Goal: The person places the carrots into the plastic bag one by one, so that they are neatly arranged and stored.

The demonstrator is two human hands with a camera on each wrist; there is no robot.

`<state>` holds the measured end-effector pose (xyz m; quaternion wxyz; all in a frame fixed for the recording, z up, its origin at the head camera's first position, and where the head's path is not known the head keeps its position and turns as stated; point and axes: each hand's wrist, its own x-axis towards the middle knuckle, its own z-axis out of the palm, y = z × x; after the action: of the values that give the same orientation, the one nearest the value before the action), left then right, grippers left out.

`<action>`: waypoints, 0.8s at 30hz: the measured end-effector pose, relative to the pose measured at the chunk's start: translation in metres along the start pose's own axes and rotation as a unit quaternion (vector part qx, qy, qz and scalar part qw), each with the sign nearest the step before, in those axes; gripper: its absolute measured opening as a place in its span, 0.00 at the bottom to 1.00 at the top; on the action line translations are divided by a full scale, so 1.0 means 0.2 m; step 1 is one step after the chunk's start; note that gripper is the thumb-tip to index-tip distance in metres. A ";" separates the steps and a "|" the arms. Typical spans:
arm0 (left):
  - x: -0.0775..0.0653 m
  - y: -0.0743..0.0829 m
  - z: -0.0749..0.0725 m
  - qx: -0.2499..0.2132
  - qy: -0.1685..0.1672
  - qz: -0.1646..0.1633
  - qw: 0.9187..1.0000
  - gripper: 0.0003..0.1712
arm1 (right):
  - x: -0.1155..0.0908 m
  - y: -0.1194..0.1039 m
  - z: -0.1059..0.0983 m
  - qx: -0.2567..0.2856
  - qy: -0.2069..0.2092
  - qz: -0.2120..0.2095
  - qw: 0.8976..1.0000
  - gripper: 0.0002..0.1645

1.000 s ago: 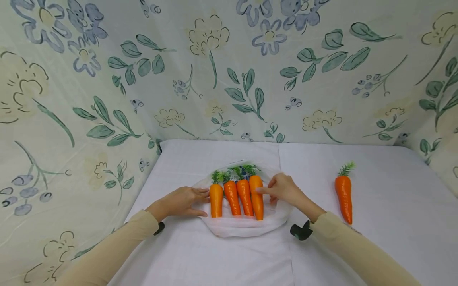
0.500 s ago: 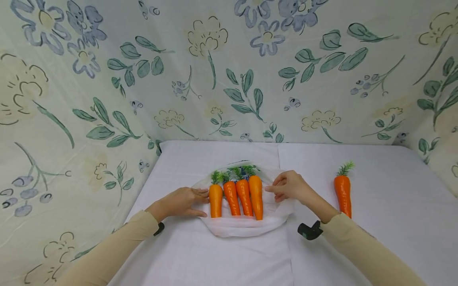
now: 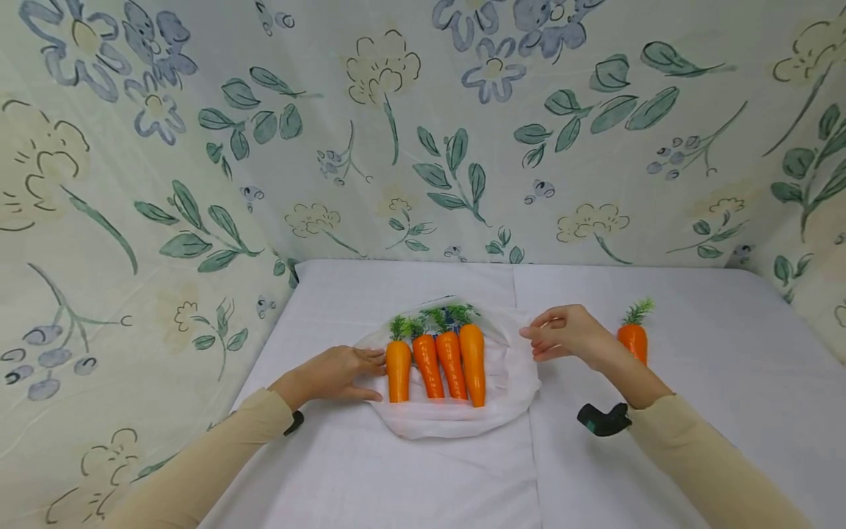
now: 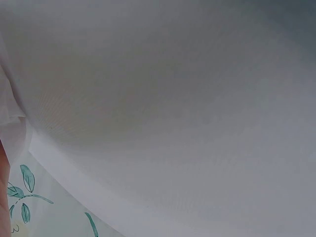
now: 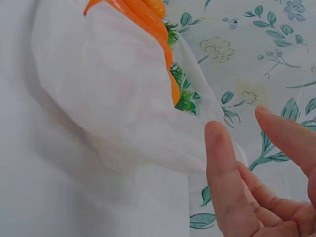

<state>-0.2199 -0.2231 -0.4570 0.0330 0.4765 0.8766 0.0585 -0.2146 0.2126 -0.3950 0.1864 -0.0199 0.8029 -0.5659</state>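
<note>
**Carrots on a thin bag, one carrot apart**

Carrots first: four carrots (image 3: 436, 361) lie side by side, tips toward you, on a thin white plastic bag (image 3: 512, 378) spread near the middle of the table (image 3: 396, 477). A fifth carrot (image 3: 633, 334) lies alone toward the right edge, partly hidden behind your right wrist.

Your left hand (image 3: 337, 373) rests flat on the table, fingers straight, fingertips touching the leftmost carrot and the bag's left rim. Your right hand (image 3: 568, 332) hovers just off the bag's right rim, fingers loosely extended and holding nothing; the right wrist view shows the fingers (image 5: 224, 168) near the bag's film (image 5: 113, 94) but apart from it.

Judging by their uniform gloss and stiff green tufts, the carrots look like light, rigid plastic models. They are smooth and could roll, so take one across its thick upper half, not by the tuft. The bag is soft, slippery and almost weightless; pinch its rim, and expect it to drag the carrots along if pulled.

Room is generous to the right and toward the near edge. The flowered cloth walls close off the back and the left side.
</note>
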 end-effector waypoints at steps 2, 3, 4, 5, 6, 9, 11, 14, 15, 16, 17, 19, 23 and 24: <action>0.00 0.00 0.00 0.000 0.001 0.002 1.000 0.34 | -0.01 0.01 -0.05 -0.002 0.011 -0.001 1.000 0.34; 0.00 0.00 0.00 0.000 0.001 0.002 1.000 0.33 | -0.02 0.02 -0.07 -0.004 0.017 0.000 1.000 0.35; 0.00 0.00 0.00 -0.001 0.001 0.003 1.000 0.33 | -0.02 0.03 -0.10 -0.006 0.024 0.003 1.000 0.36; 0.00 0.00 0.00 -0.001 0.001 0.002 1.000 0.33 | -0.03 0.04 -0.12 -0.009 0.032 0.005 0.999 0.37; 0.00 0.00 0.00 -0.001 0.000 0.002 1.000 0.33 | -0.03 0.05 -0.15 -0.012 0.039 0.008 0.999 0.38; 0.01 0.00 -0.01 0.002 -0.002 0.000 1.000 0.34 | -0.05 0.07 -0.22 -0.023 0.060 0.019 0.998 0.41; 0.01 0.00 0.00 0.004 -0.003 -0.001 1.000 0.34 | -0.07 0.09 -0.26 -0.033 0.073 0.024 0.997 0.44; 0.01 -0.01 0.00 0.002 -0.002 -0.002 1.000 0.35 | -0.09 0.11 -0.33 -0.043 0.085 0.028 0.995 0.45; 0.00 -0.01 0.01 0.002 -0.002 -0.002 1.000 0.35 | -0.10 0.12 -0.36 -0.045 0.087 0.028 0.995 0.46; 0.00 -0.01 0.01 0.001 -0.002 -0.003 1.000 0.35 | -0.10 0.13 -0.38 -0.050 0.091 0.028 0.994 0.46; 0.00 -0.01 0.02 0.000 -0.001 -0.002 1.000 0.36 | -0.11 0.15 -0.40 -0.055 0.094 0.027 0.994 0.46; 0.00 -0.02 0.02 -0.001 -0.002 -0.003 1.000 0.36 | -0.12 0.17 -0.45 -0.068 0.102 0.027 0.992 0.46; 0.00 -0.02 0.02 -0.006 -0.002 -0.004 1.000 0.36 | -0.13 0.22 -0.50 -0.089 0.129 0.033 0.987 0.46; 0.00 -0.02 0.02 -0.007 -0.001 -0.004 1.000 0.36 | -0.14 0.23 -0.52 -0.092 0.137 0.036 0.986 0.47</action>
<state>-0.2228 -0.2244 -0.4618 0.0373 0.4730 0.8780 0.0636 -0.2140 0.3290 -0.4004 0.0923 0.0695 0.8697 -0.4798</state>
